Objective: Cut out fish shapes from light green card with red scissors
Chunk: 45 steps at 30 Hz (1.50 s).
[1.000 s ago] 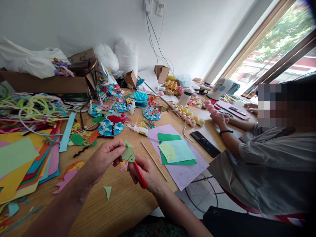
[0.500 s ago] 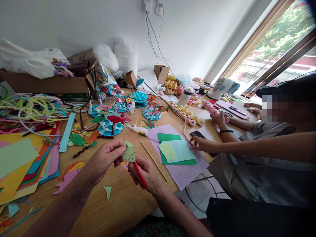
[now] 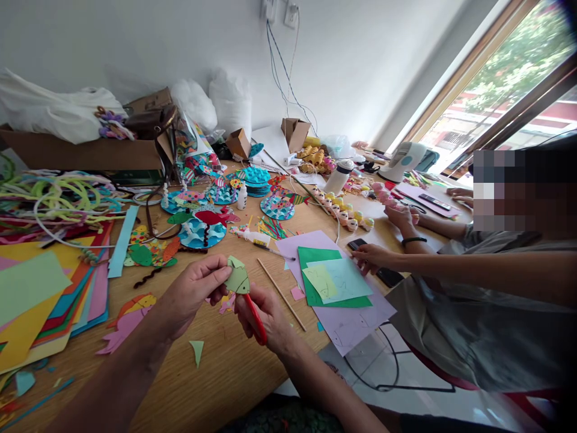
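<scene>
Between the thumb and fingers of my left hand is a light green paper fish with a drawn eye and a curved gill line. My right hand grips red-handled scissors just below the fish; their blades are hidden behind the paper. A small green paper offcut lies on the table under my hands. Left of my left forearm rest a pink paper fish and an orange one partly beneath it.
Coloured paper sheets are stacked at left, below pipe cleaners. A wooden stick lies right of my hands, beside a purple sheet bearing green and blue papers. A co-worker's hand is near a phone.
The purple sheet and the papers on it have shifted right, toward the co-worker, whose hand has moved right too. My hands stay nearly in place with the fish and scissors.
</scene>
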Tool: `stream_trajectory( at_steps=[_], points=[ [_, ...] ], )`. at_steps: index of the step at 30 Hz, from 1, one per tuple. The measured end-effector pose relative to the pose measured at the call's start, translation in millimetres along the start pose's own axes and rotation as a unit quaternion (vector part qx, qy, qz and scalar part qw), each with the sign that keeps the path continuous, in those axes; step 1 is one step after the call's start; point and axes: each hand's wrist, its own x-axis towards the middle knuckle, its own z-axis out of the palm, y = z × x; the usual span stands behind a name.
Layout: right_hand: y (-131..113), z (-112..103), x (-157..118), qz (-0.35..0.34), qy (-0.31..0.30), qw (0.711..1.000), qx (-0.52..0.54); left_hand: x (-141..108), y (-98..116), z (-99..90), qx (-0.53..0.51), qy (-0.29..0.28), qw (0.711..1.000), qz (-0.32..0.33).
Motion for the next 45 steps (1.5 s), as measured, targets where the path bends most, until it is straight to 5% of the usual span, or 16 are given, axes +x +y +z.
stream_trajectory(
  at_steps=[45],
  points=[
    [-4, 2, 0, -0.007, -0.003, 1.000, 0.016, 2, -1, -7.9, 0.031, -0.053, 0.998, 0.017]
  ],
)
